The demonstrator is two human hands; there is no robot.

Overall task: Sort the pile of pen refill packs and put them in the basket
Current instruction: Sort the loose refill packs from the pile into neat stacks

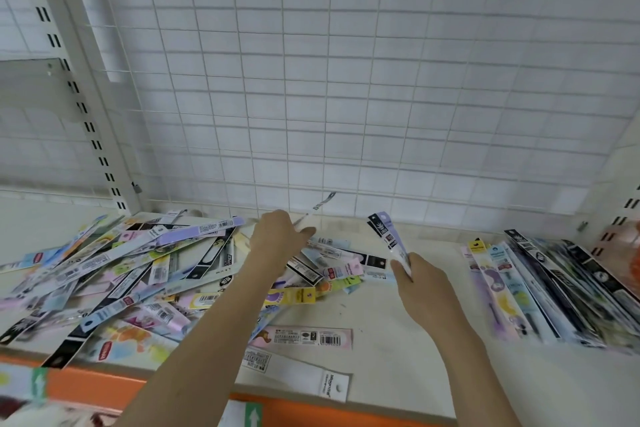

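Refill pile (pixel 145 274) under left hand (pixel 277 239) pinching one pack (pixel 320 204); right hand (pixel 420 284) grips several packs (pixel 391 239).

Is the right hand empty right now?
No, the right hand holds a few refill packs fanned upward above the shelf.

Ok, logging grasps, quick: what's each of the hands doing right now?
Left hand: pinches a thin refill pack lifted from the pile.
Right hand: grips a few packs.
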